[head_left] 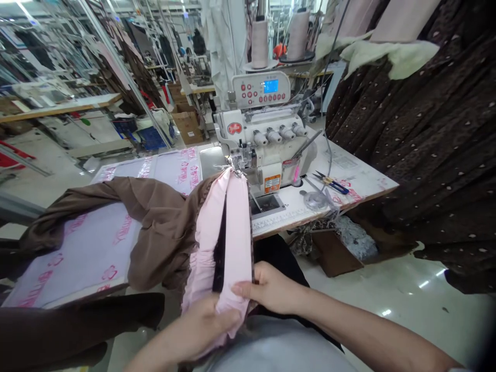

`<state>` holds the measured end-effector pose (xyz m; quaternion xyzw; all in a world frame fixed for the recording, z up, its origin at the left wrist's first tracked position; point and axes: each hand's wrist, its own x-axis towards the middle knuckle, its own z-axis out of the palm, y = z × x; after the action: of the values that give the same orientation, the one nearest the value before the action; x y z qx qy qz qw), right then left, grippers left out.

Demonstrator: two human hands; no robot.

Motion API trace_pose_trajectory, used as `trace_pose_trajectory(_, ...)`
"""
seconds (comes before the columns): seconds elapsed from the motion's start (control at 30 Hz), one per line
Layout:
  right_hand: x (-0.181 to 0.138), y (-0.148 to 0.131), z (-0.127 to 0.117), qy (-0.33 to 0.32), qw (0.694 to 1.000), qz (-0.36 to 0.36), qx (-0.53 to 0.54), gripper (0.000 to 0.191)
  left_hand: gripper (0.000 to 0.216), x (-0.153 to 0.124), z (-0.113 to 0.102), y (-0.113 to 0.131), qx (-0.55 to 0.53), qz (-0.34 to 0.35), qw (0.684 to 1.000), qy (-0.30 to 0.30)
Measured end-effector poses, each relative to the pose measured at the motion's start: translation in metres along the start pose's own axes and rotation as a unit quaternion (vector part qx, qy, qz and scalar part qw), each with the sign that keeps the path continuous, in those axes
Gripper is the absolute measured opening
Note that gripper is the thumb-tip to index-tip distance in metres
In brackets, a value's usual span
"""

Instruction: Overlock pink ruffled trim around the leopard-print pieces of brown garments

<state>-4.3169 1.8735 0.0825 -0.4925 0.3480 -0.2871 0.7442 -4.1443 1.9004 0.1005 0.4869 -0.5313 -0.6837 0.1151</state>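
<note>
A pink fabric band [237, 227], gathered along its left part, runs from the needle area of a white overlock sewing machine [267, 139] down to my lap. It joins brown fabric [166, 222] that spreads left over the table. My right hand [273, 289] pinches the band's right edge, thumb on top. Lower and to the left, my left hand [207, 323] grips the band near its bottom end, thumb across it. The fingers beneath the cloth are hidden. At the machine, the band's far end lies by the presser foot.
Thread snips [331, 182] lie on the sewing table [368, 181], right of the machine, beside a clear coiled strip [315, 200]. Thread cones [259, 41] stand behind. Dark patterned cloth [387, 139] hangs at the right. A box of scraps [337, 250] sits below the table.
</note>
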Motion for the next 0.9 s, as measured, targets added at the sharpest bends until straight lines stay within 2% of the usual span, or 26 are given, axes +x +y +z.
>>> trace_pose_trajectory(0.03, -0.001, 0.001, 0.002, -0.001, 1.000, -0.004, -0.010, 0.035, 0.040, 0.009, -0.005, 0.006, -0.047, 0.028, 0.998, 0.033)
trace_pose_trajectory(0.07, -0.003, 0.002, 0.005, -0.007, 1.000, -0.010, -0.023, 0.036, 0.041, 0.021, -0.010, 0.012, -0.083, 0.067, 0.990, 0.090)
trace_pose_trajectory(0.1, -0.004, 0.003, 0.007, -0.008, 0.999, -0.020, -0.034, 0.036, 0.040, 0.035, -0.015, 0.018, -0.098, 0.114, 0.973, 0.173)
trace_pose_trajectory(0.17, -0.007, 0.003, 0.010, 0.005, 0.998, -0.048, -0.040, 0.034, 0.042, 0.064, -0.027, 0.027, -0.031, 0.203, 0.906, 0.369)
trace_pose_trajectory(0.2, -0.008, 0.002, 0.010, 0.005, 0.997, -0.058, -0.043, 0.033, 0.046, 0.077, -0.033, 0.029, 0.035, 0.223, 0.866, 0.446)
trace_pose_trajectory(0.23, -0.008, 0.001, 0.010, 0.005, 0.997, -0.067, -0.047, 0.032, 0.048, 0.086, -0.041, 0.030, 0.105, 0.225, 0.832, 0.497)
trace_pose_trajectory(0.27, -0.008, -0.001, 0.010, 0.005, 0.996, -0.074, -0.055, 0.031, 0.045, 0.092, -0.049, 0.031, 0.169, 0.211, 0.815, 0.512)
trace_pose_trajectory(0.3, -0.008, -0.002, 0.009, 0.005, 0.995, -0.077, -0.064, 0.030, 0.037, 0.093, -0.057, 0.031, 0.221, 0.190, 0.815, 0.500)
trace_pose_trajectory(0.33, -0.007, -0.003, 0.008, 0.006, 0.994, -0.078, -0.074, 0.029, 0.028, 0.090, -0.066, 0.031, 0.258, 0.167, 0.830, 0.465)
trace_pose_trajectory(0.4, -0.004, -0.005, 0.007, 0.010, 0.993, -0.073, -0.091, 0.027, 0.028, 0.075, -0.084, 0.032, 0.259, 0.142, 0.872, 0.390)
trace_pose_trajectory(0.47, -0.002, -0.006, 0.007, 0.006, 0.993, -0.069, -0.094, 0.025, 0.029, 0.057, -0.100, 0.038, 0.150, 0.151, 0.911, 0.355)
trace_pose_trajectory(0.53, 0.000, -0.008, 0.009, 0.002, 0.994, -0.068, -0.091, 0.024, 0.030, 0.044, -0.111, 0.045, -0.023, 0.166, 0.920, 0.355)
trace_pose_trajectory(0.63, 0.001, -0.014, 0.012, -0.005, 0.992, -0.081, -0.093, 0.023, 0.029, 0.040, -0.113, 0.056, -0.229, 0.187, 0.881, 0.371)
trace_pose_trajectory(0.7, 0.001, -0.019, 0.012, -0.018, 0.990, -0.103, -0.099, 0.021, 0.023, 0.043, -0.108, 0.060, -0.300, 0.182, 0.847, 0.399)
trace_pose_trajectory(0.8, 0.002, -0.021, 0.010, -0.028, 0.986, -0.118, -0.112, 0.021, 0.021, 0.047, -0.099, 0.059, -0.331, 0.166, 0.815, 0.446)
trace_pose_trajectory(0.9, 0.005, -0.017, 0.007, -0.020, 0.987, -0.107, -0.117, 0.023, 0.024, 0.047, -0.095, 0.059, -0.332, 0.164, 0.808, 0.459)
